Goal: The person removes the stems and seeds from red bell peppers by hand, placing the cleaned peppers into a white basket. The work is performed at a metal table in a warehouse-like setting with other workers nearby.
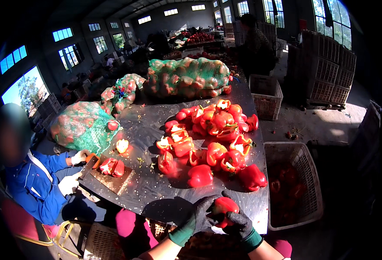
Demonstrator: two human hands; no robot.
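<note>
1. The dark metal table [145, 117], strewn with pale seeds, fills the middle of the view; a bulging green mesh sack [186, 80] lies across its far end.
2. A pale plastic crate [313, 190] stands just beside the table's right edge, with red peppers low in its shadow.
3. A spread of red peppers [217, 119], many cut open, covers the right half of the tabletop, beyond the hands.
4. The left hand [204, 216] and right hand [241, 223], in dark gloves with green cuffs, are both closed around one pepper.
5. That held pepper [223, 207] sits directly between them at the table's near edge, touching both, so neither hand is clearly nearer. Fingers cover its ends; I cannot tell its long axis.
6. Its visible skin looks glossy, rounded and deep red, with a bright patch of sunlight.
</note>
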